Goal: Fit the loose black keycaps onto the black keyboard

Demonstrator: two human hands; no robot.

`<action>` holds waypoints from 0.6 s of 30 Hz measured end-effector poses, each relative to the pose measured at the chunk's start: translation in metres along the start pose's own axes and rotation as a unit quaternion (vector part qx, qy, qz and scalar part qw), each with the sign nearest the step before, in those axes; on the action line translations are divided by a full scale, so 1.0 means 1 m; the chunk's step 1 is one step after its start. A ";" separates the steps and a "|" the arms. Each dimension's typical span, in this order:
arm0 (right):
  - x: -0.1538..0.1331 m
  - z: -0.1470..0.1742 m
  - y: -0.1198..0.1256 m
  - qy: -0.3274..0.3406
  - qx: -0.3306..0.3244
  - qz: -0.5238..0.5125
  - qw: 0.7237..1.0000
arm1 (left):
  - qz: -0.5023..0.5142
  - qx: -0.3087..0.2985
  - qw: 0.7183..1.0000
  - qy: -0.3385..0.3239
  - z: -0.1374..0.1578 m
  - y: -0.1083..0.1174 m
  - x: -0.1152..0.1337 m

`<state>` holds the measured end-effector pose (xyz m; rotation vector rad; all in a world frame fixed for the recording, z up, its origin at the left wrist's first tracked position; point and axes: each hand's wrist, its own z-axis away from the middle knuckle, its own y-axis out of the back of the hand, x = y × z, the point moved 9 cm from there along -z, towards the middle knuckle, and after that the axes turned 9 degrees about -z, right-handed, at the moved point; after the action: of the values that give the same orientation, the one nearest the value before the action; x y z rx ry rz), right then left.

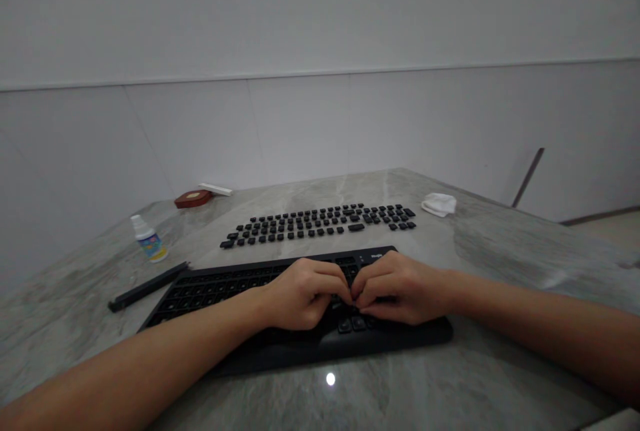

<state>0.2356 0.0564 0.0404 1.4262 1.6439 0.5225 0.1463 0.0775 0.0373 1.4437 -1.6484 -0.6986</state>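
Note:
A black keyboard (320, 345) lies on the table in front of me, with most keycaps off its left part and a few still on near my fingers. My left hand (303, 292) rests over its middle with thumb and fingers pinched. Meeting it fingertip to fingertip, my right hand (400, 289) is pinched too, above the keyboard's right part. Whatever sits between the fingertips is hidden or too small to name. Beyond the keyboard, loose black keycaps (356, 227) are laid out in rows on the table.
Left of the keyboard are a long black tool (147, 289) and a white spray bottle (150, 245) with a colourful label. Farther back lie a reddish-brown case (193, 200) and a white strip (217, 189). A white cloth (439, 204) lies at the right on the grey marbled table (505, 244).

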 end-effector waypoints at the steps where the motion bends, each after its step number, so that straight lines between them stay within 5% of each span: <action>1: 0.000 0.000 0.000 0.001 -0.002 0.002 1.000 | 0.000 0.000 1.000 -0.001 0.000 0.000 0.000; 18: -0.005 0.000 -0.002 0.008 -0.031 0.043 0.999 | -0.014 0.009 1.000 -0.020 0.000 0.000 0.002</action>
<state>0.2344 0.0511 0.0403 1.4548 1.5713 0.6290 0.1463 0.0754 0.0376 1.4778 -1.6708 -0.7343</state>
